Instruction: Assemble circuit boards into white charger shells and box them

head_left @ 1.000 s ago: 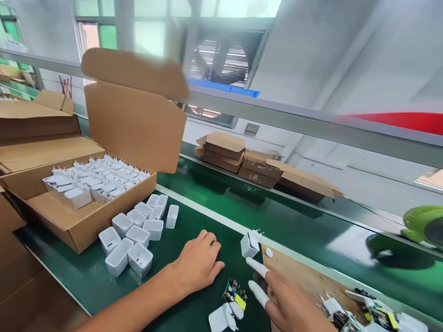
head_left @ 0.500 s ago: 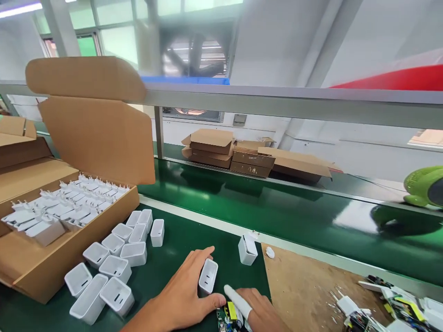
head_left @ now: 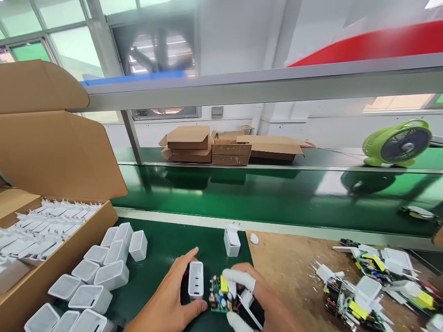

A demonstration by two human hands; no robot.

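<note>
My left hand (head_left: 169, 295) curls around a white charger housing (head_left: 196, 279) on the green mat, its index finger at the far end and thumb at the near end. The housing's open top faces up and shows slots inside. White finger covers are on the thumb and a finger of my right hand (head_left: 256, 295). That hand grips a circuit board (head_left: 218, 295) with a yellow block and small components, just right of the housing. A white part hangs with the board, partly hidden by my fingers. Another white housing (head_left: 231, 242) stands upright behind, with a white piece at its top.
Several white housings (head_left: 90, 297) lie at left beside an open cardboard box (head_left: 83, 230) filled with white chargers. On the brown board (head_left: 284, 272) at right is a pile of circuit assemblies (head_left: 363, 295). Cardboard boxes (head_left: 188, 143) and a green fan (head_left: 398, 143) stand behind.
The view has turned to the right. My right hand has lifted the circuit board, with more of it now showing beside the housing. My left hand remains around the housing, which now stands straighter in view.
</note>
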